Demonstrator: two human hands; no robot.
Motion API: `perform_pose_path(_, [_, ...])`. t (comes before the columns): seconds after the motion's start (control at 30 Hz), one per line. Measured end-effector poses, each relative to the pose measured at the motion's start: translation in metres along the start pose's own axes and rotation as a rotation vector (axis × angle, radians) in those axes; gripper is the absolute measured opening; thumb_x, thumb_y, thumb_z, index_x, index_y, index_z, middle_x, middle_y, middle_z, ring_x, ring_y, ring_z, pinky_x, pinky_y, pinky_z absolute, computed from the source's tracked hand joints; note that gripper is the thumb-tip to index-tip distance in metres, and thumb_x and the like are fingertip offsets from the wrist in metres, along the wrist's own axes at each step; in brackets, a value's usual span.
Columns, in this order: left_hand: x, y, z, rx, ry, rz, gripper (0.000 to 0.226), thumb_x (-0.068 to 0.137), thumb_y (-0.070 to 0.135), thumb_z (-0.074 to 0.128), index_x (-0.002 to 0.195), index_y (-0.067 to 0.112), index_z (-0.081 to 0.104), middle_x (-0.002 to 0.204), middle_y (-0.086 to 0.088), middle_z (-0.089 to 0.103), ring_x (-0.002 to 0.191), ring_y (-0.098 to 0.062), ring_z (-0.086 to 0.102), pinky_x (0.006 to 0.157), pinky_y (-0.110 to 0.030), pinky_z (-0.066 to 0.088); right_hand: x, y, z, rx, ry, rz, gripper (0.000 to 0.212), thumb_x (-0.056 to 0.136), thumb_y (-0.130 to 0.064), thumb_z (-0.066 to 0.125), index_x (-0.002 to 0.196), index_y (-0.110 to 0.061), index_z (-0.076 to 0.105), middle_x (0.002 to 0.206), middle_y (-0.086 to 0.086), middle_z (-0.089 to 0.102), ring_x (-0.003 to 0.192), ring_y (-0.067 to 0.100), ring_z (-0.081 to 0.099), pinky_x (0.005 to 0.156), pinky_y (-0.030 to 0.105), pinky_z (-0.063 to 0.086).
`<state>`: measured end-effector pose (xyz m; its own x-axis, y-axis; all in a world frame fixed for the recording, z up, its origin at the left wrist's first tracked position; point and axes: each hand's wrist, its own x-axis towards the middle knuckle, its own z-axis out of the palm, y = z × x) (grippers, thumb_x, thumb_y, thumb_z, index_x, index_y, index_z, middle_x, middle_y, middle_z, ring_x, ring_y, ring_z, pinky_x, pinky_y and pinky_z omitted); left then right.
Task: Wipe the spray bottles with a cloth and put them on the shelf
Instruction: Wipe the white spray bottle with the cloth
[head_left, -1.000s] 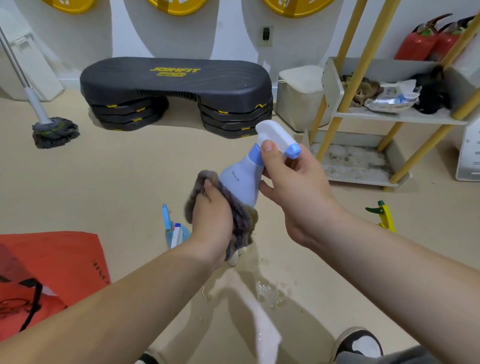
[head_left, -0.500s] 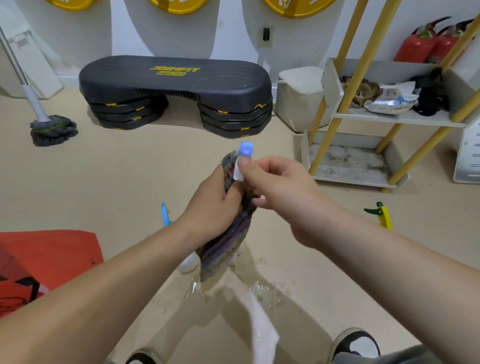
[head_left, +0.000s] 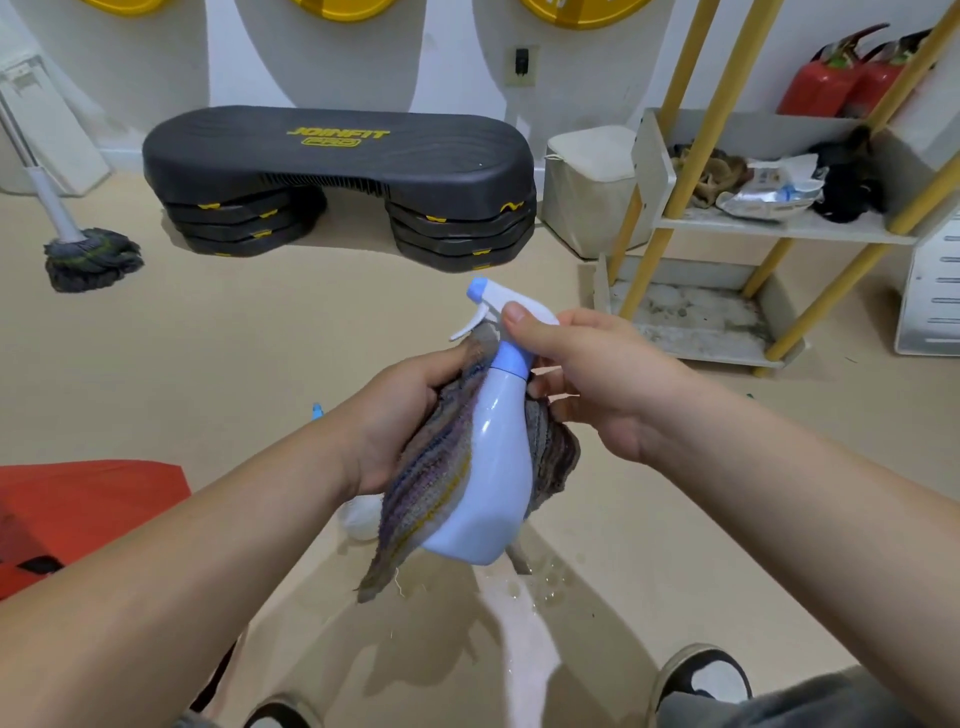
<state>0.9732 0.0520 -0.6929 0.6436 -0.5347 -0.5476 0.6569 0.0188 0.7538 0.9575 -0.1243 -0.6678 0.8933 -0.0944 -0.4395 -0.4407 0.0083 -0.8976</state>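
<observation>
Your right hand (head_left: 597, 384) grips the bottle (head_left: 488, 467) by its neck; your left hand (head_left: 400, 415) clasps the cloth (head_left: 426, 483) behind it. Turn it, wiping every side.

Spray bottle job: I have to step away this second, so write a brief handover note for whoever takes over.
Left hand: grips the striped cloth, which lies against the bottle's side.
Right hand: grips the light blue spray bottle at its trigger head, in mid-air over a wet patch on the floor.
Done: wiping is under way; no spray bottle shows on the shelf.
Left: finish wiping and shelve it. Then check what looks like another bottle, partly hidden on the floor behind the left forearm.
</observation>
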Motion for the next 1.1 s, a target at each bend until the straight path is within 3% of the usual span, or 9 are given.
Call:
perform_pose_path(0.07, [0.005, -0.005, 0.0, 0.136, 0.041, 0.076, 0.051, 0.102, 0.05, 0.057, 0.121, 0.006, 0.073, 0.116, -0.014, 0.076, 0.102, -0.025, 0.07, 0.096, -0.04, 0.054, 0.0, 0.002, 0.001, 0.001, 0.02, -0.016, 0.041, 0.087, -0.044, 0.081, 0.097, -0.017, 0.052, 0.096, 0.006, 0.071, 0.071, 0.024, 0.064, 0.062, 0.036, 0.053])
perform_pose_path(0.17, [0.002, -0.02, 0.01, 0.807, 0.202, 0.348, 0.035, 0.109, 0.05, 0.041, 0.118, 0.029, 0.068, 0.11, 0.012, 0.075, 0.106, -0.009, 0.07, 0.096, -0.036, 0.052, -0.001, 0.006, 0.004, -0.129, 0.117, -0.097, 0.044, 0.086, -0.042, 0.082, 0.094, -0.015, 0.048, 0.105, 0.012, 0.071, 0.088, 0.029, 0.074, 0.074, 0.047, 0.064])
perform_pose_path(0.23, [0.0, -0.033, 0.018, 1.064, 0.3, 0.43, 0.032, 0.106, 0.053, 0.037, 0.112, 0.031, 0.06, 0.102, 0.011, 0.071, 0.099, -0.013, 0.068, 0.092, -0.042, 0.055, -0.002, 0.006, 0.008, -0.211, 0.185, -0.146, 0.044, 0.085, -0.041, 0.083, 0.089, -0.016, 0.046, 0.097, 0.006, 0.064, 0.08, 0.02, 0.065, 0.064, 0.044, 0.06])
perform_pose_path(0.37, [0.005, -0.042, 0.021, 0.963, 0.384, 0.45, 0.033, 0.098, 0.061, 0.042, 0.102, 0.032, 0.057, 0.09, 0.005, 0.072, 0.086, -0.018, 0.07, 0.081, -0.046, 0.059, -0.002, 0.004, 0.014, -0.274, 0.266, -0.197, 0.047, 0.081, -0.045, 0.083, 0.083, -0.019, 0.044, 0.087, 0.001, 0.058, 0.075, 0.019, 0.057, 0.061, 0.031, 0.043])
perform_pose_path(0.5, [0.012, -0.035, 0.016, 0.913, 0.39, 0.517, 0.037, 0.102, 0.06, 0.036, 0.105, 0.031, 0.059, 0.096, 0.007, 0.073, 0.093, -0.017, 0.07, 0.087, -0.046, 0.057, -0.001, -0.001, 0.016, -0.221, 0.233, -0.18, 0.043, 0.085, -0.044, 0.082, 0.088, -0.017, 0.049, 0.09, 0.004, 0.062, 0.074, 0.019, 0.061, 0.059, 0.038, 0.055])
perform_pose_path(0.63, [0.01, -0.027, 0.009, 0.793, 0.358, 0.575, 0.036, 0.113, 0.042, 0.031, 0.109, 0.031, 0.065, 0.103, 0.013, 0.073, 0.098, -0.001, 0.067, 0.085, -0.024, 0.048, 0.0, -0.004, 0.008, -0.068, 0.014, -0.021, 0.043, 0.092, -0.035, 0.077, 0.114, 0.001, 0.067, 0.11, 0.018, 0.077, 0.077, 0.02, 0.073, 0.076, 0.039, 0.067])
perform_pose_path(0.8, [0.014, -0.021, -0.001, 0.585, 0.434, 0.495, 0.043, 0.112, 0.046, 0.035, 0.107, 0.03, 0.074, 0.098, 0.013, 0.08, 0.09, 0.001, 0.072, 0.08, -0.019, 0.053, 0.002, 0.002, 0.007, -0.092, -0.012, -0.07, 0.028, 0.1, -0.025, 0.068, 0.108, 0.001, 0.072, 0.107, 0.02, 0.078, 0.077, 0.021, 0.074, 0.08, 0.039, 0.066])
perform_pose_path(0.97, [0.012, -0.012, -0.007, 0.581, 0.433, 0.233, 0.057, 0.11, 0.055, 0.031, 0.096, 0.022, 0.075, 0.077, 0.011, 0.079, 0.069, 0.001, 0.071, 0.065, -0.016, 0.05, 0.006, 0.001, 0.005, -0.07, 0.07, -0.141, 0.024, 0.102, -0.026, 0.064, 0.105, -0.004, 0.071, 0.107, 0.018, 0.077, 0.099, 0.033, 0.076, 0.084, 0.045, 0.065])
perform_pose_path(1.1, [0.014, -0.023, -0.006, 0.633, 0.313, 0.293, 0.057, 0.11, 0.057, 0.028, 0.108, 0.023, 0.073, 0.099, 0.001, 0.081, 0.1, -0.021, 0.076, 0.101, -0.043, 0.054, 0.005, 0.006, 0.008, -0.084, 0.091, -0.132, 0.027, 0.1, -0.029, 0.065, 0.101, -0.002, 0.071, 0.104, 0.02, 0.076, 0.086, 0.03, 0.072, 0.086, 0.058, 0.062])
